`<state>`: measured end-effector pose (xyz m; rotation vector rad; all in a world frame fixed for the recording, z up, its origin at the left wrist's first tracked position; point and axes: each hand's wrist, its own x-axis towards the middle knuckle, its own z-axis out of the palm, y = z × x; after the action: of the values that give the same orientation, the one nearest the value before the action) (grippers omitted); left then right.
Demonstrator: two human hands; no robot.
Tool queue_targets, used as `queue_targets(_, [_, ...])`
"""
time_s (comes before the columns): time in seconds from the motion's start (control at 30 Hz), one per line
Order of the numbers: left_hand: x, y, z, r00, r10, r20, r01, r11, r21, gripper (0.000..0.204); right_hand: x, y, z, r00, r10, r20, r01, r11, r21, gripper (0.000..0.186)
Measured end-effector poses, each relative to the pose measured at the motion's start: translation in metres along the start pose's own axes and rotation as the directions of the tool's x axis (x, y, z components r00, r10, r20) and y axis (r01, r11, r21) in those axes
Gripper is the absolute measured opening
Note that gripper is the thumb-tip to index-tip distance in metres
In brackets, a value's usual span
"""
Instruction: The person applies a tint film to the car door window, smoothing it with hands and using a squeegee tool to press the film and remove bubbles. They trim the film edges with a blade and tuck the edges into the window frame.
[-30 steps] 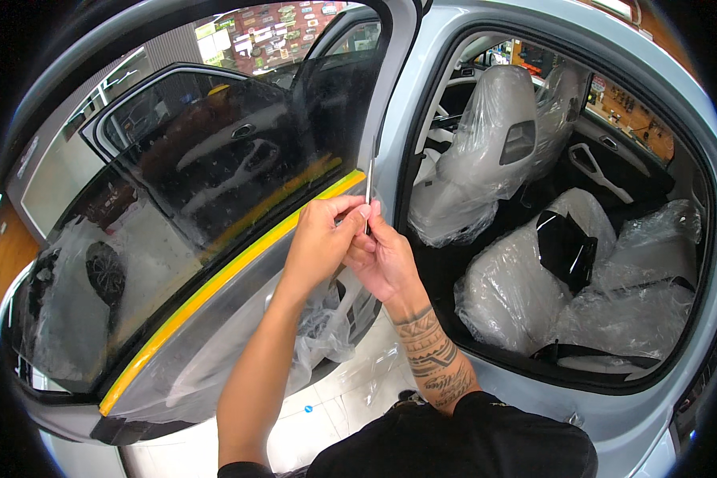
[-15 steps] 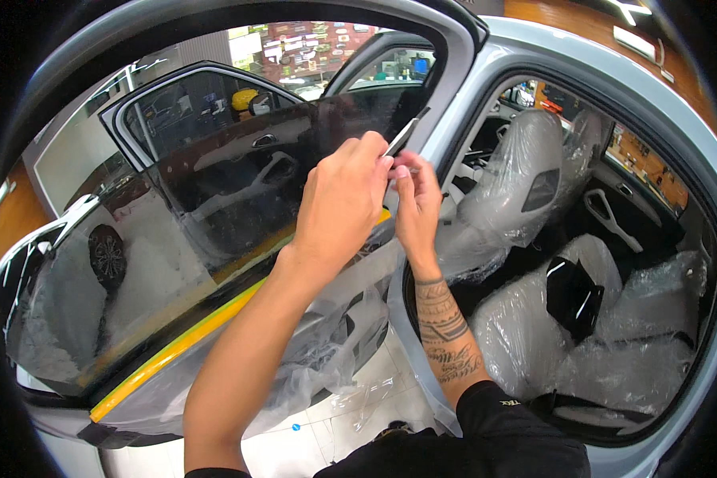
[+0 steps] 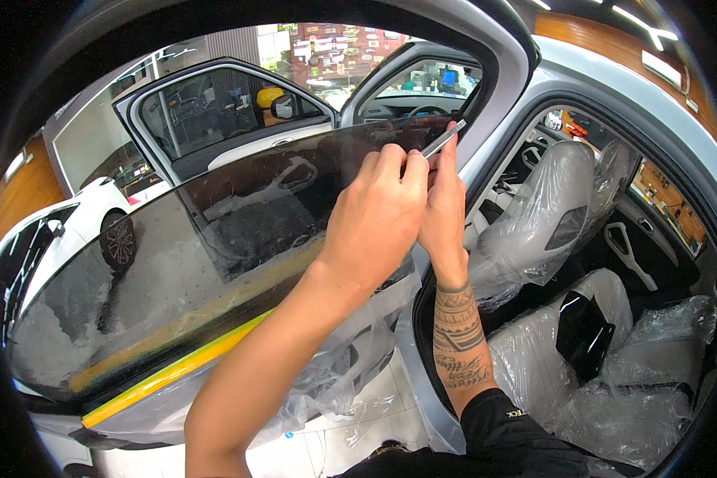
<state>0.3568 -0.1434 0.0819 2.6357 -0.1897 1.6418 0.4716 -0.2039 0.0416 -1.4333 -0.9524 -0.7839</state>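
Observation:
In front of the door's window frame, my two hands meet at a slim silver cutter knife [image 3: 442, 141], its tip angled up to the right. My left hand [image 3: 378, 211] is closed, with its fingers pinched at the lower end of the knife. My right hand [image 3: 444, 203] is pressed up beside it, the index finger stretched along the back of the knife; its thumb is hidden. Behind them is the tinted door glass [image 3: 151, 255], part-way down in its frame and streaked with wet marks. Yellow tape [image 3: 175, 378] runs along the glass's lower edge.
Clear plastic sheeting [image 3: 350, 350] hangs over the door's inner panel. To the right, the car's seats [image 3: 542, 211] are wrapped in plastic, with a black glossy piece [image 3: 585, 331] lying on the rear one. A white car [image 3: 80, 231] and another open car door [image 3: 231, 119] stand beyond.
Both hands have moved up and to the right in the picture with the knife. My right index finger has straightened along it. The whole view has shifted a little.

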Motion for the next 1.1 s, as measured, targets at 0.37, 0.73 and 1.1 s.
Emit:
queue_targets(0.37, [0.006,0.003,0.002,0.999,0.022,0.036,-0.025,0.998,0.066,0.031,0.001,-0.005,-0.001,0.990,0.054,0.128,-0.088,0.957,0.277,0.087])
queue_targets(0.73, [0.009,0.005,0.008,0.998,0.006,0.056,-0.011,0.996,0.094,0.034,0.002,0.001,-0.006,0.983,0.096,0.157,-0.146,0.925,0.350,0.090])
queue_targets(1.1, [0.014,0.009,0.005,0.995,0.000,0.099,-0.018,0.983,0.182,0.031,0.001,-0.004,-0.003,0.982,0.095,0.162,-0.149,0.921,0.359,0.097])
